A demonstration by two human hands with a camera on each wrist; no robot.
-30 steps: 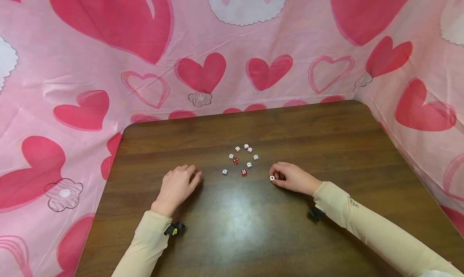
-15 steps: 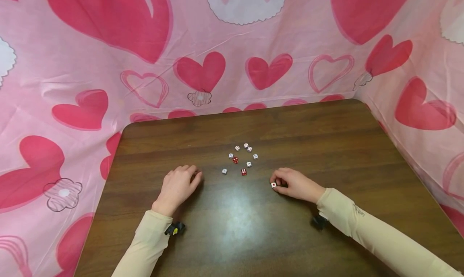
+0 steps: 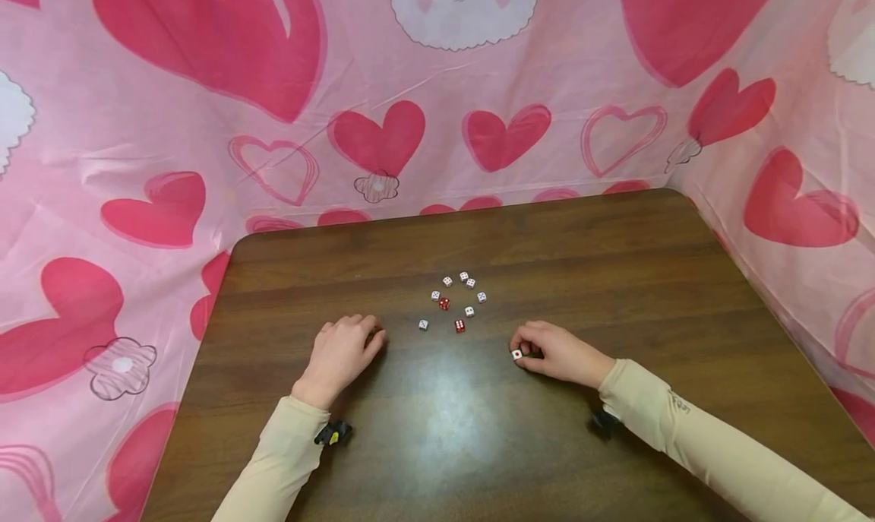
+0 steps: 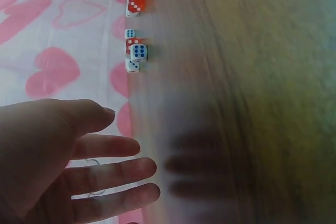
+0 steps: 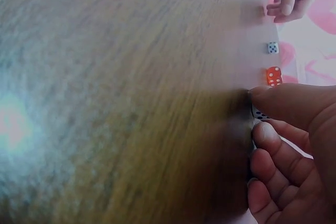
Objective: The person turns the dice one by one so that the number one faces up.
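Note:
My right hand [image 3: 563, 352] pinches a white die [image 3: 517, 354] with a red single pip facing up, low at the table. In the right wrist view the thumb [image 5: 294, 103] partly hides a spotted white die [image 5: 261, 114] at the fingertips. Left of that hand, several white dice lie in a loose ring, among them a near one [image 3: 424, 325] and a far one [image 3: 464, 276]. Two red dice sit with them, one nearer [image 3: 460, 326] and one farther [image 3: 444, 304]. My left hand [image 3: 340, 357] rests at the table, fingers relaxed and holding nothing, left of the dice.
The brown wooden table [image 3: 437, 431] has rounded far corners. Pink cloth [image 3: 451, 81] printed with hearts hangs behind it and along both sides. A small black device [image 3: 333, 433] sits on the left wrist, another [image 3: 604, 423] on the right.
My right hand has drawn back toward me and slightly right, carrying the white die. The left hand has shifted very slightly right. The other dice keep their places.

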